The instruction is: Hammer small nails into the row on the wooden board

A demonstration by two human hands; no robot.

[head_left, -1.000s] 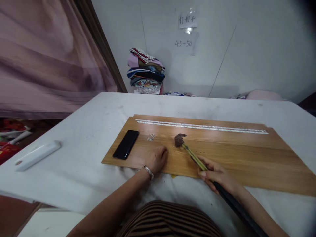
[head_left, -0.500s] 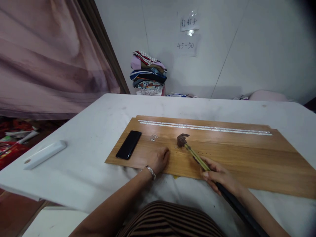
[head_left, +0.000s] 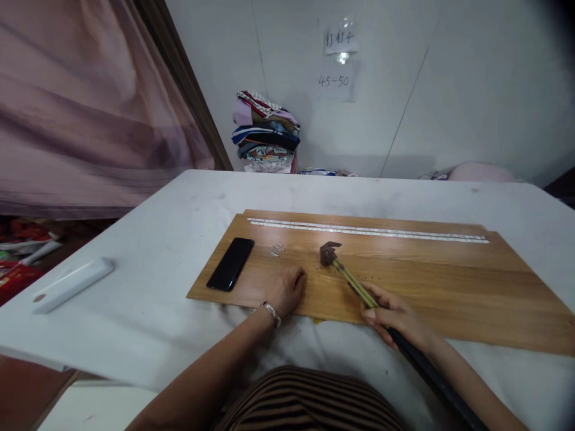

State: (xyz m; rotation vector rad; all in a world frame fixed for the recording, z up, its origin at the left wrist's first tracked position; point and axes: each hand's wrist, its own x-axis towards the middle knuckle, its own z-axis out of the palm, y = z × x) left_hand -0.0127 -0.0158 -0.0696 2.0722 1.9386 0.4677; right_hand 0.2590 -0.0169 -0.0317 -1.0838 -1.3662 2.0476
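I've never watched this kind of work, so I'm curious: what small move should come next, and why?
Perhaps move the left hand to the nails: they lie loose on the board beyond it, while the right hand grips the hammer.

White table (head_left: pixel 148 239); wooden board (head_left: pixel 449 287) atop

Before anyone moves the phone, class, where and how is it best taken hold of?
Probably mid-length by its long edges, coming from above on its left: the phone lies flat on the wooden board, narrow between those edges, and the left grip is to its right.
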